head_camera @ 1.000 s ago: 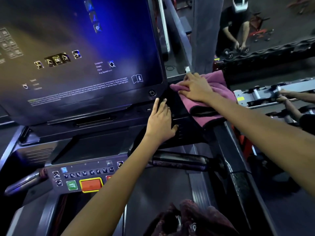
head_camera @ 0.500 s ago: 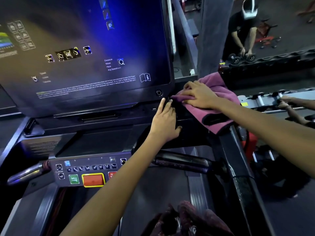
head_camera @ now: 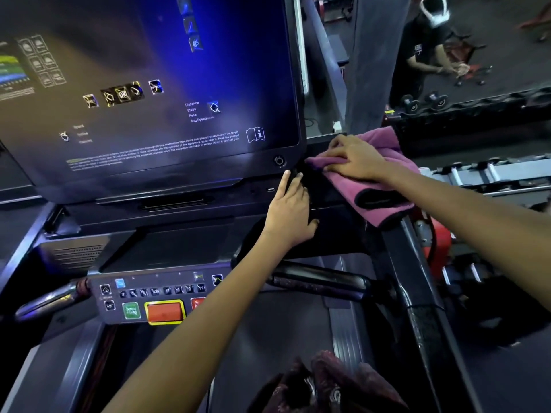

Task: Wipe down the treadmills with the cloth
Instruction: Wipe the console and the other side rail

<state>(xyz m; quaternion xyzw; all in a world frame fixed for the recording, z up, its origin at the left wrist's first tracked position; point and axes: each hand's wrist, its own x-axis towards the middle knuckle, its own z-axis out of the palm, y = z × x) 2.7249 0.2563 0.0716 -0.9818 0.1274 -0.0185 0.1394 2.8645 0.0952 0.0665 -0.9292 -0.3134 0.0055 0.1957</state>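
A pink cloth [head_camera: 384, 186] lies over the right end of the treadmill console [head_camera: 185, 231], beside the lower right corner of the big dark screen [head_camera: 155, 84]. My right hand [head_camera: 354, 158] presses flat on top of the cloth with fingers spread. My left hand [head_camera: 290, 211] rests flat on the black console ledge just left of the cloth, fingertips reaching the screen's bottom corner and holding nothing. The cloth's lower end hangs over the right side rail [head_camera: 417, 293].
A button panel [head_camera: 155, 296] with green and orange keys sits below the console, with a handlebar [head_camera: 319, 281] at the right. Another person [head_camera: 429, 52] stands at the dumbbell rack [head_camera: 471, 111] beyond. A neighbouring treadmill [head_camera: 489, 174] lies to the right.
My right hand has slid the cloth a little left toward the screen's corner. My left hand stays on the ledge. The person beyond has turned away from the rack.
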